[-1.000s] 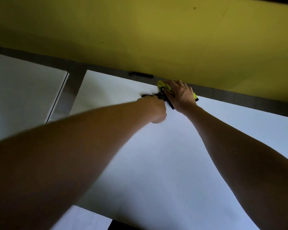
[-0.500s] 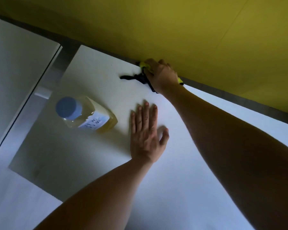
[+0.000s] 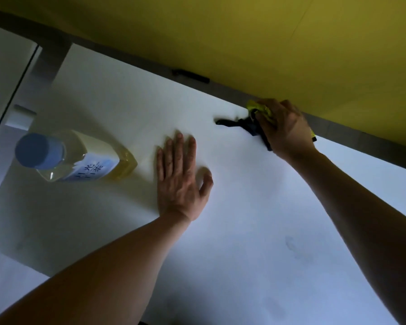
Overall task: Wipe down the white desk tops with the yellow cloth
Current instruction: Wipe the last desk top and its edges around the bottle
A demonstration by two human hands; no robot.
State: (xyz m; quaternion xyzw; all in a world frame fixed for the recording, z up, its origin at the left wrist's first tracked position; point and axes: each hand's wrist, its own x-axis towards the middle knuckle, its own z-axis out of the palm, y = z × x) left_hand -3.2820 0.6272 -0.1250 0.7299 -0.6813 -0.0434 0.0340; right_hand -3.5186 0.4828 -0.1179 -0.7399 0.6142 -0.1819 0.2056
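While the right hand [image 3: 285, 130] grips the bunched yellow cloth [image 3: 260, 110] at the far edge of the white surface [image 3: 244, 231], the left hand [image 3: 179, 181] lies flat on the surface, fingers straight and close together, thumb spread out to the side. The two hands are apart, with bare surface between them.

The cloth sits pressed against the surface just beside the grey strip [image 3: 361, 139] that runs along the far edge under the yellow wall [image 3: 244, 38]. Only parts of the cloth show past the curled fingers, at the fingertips and again as a sliver beyond the back of the hand. A black strap [image 3: 234, 123] lies on the surface from under the same hand, trailing toward the left; whether it is attached to the cloth cannot be told.

Left of the flat hand, near the left edge of the surface, stands a clear bottle [image 3: 80, 158] of pale yellow liquid with a blue cap [image 3: 39, 150] and a printed label. It is near the left hand but not touching it. Beyond a narrow gap on the left, a second white surface [image 3: 5, 66] begins. A small black clip [image 3: 190, 76] sits on the grey strip, well apart from the cloth.
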